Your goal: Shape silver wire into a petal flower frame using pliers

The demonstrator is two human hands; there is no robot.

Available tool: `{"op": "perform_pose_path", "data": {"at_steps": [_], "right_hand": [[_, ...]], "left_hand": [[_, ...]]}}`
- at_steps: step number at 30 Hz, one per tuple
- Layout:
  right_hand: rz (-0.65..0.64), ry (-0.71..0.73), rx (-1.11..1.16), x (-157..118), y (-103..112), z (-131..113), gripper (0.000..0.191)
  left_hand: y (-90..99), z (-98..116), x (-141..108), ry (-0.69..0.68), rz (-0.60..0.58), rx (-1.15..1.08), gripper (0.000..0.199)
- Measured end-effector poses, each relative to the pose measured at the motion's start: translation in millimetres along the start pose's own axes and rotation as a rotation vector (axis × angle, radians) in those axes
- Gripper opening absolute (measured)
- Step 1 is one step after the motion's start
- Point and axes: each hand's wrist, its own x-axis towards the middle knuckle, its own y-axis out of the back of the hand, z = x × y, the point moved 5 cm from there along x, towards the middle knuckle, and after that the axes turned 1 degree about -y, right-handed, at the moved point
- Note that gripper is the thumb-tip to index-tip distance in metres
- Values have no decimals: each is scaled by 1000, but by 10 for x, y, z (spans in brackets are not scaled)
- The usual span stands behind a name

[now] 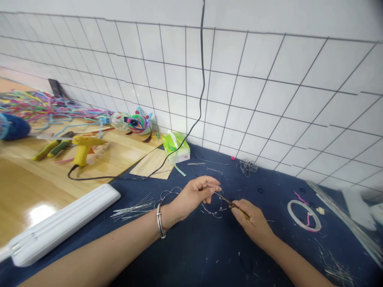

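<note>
My left hand point(201, 192) pinches the upper edge of a thin wire ring point(213, 213) dotted with small pinkish beads. My right hand point(249, 218) is wrapped round pliers point(241, 211) with yellow handles. Their dark jaws point left and reach the ring close to my left fingertips. Whether the jaws grip the wire I cannot tell. The ring hangs just above the dark blue cloth. Left of my left wrist lie a loose curled wire point(170, 193) and a bundle of straight cut wires point(134, 209).
A white tissue box point(181, 155) stands against the grid wall, crossed by a black cord point(203, 71). A yellow glue gun point(83, 149) and green-handled pliers point(56, 147) lie on the wooden table at left. A white lamp bar point(66, 223) is nearer. At right lies a white spool ring point(291, 215).
</note>
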Motion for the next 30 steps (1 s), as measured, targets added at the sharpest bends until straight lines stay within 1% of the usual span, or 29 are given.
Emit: {"op": "perform_pose_path", "data": {"at_steps": [11, 14, 18, 21, 25, 28, 30], "right_hand": [[6, 14, -40, 1, 10, -40, 25], [51, 47, -115, -1, 21, -24, 24], [117, 137, -279, -14, 36, -4, 23], [146, 166, -323, -21, 45, 4, 22], [154, 120, -346, -1, 60, 33, 23], [123, 73, -446, 19, 56, 58, 26], [85, 67, -527, 24, 41, 49, 30]], "left_hand": [[-7, 3, -3, 15, 16, -14, 21], [-3, 15, 3, 14, 5, -12, 20], [-3, 20, 13, 14, -16, 21, 16], [-6, 11, 15, 17, -17, -17, 16], [11, -3, 15, 16, 15, -72, 17], [13, -7, 19, 18, 10, -132, 17], [4, -1, 19, 15, -2, -190, 16]]}}
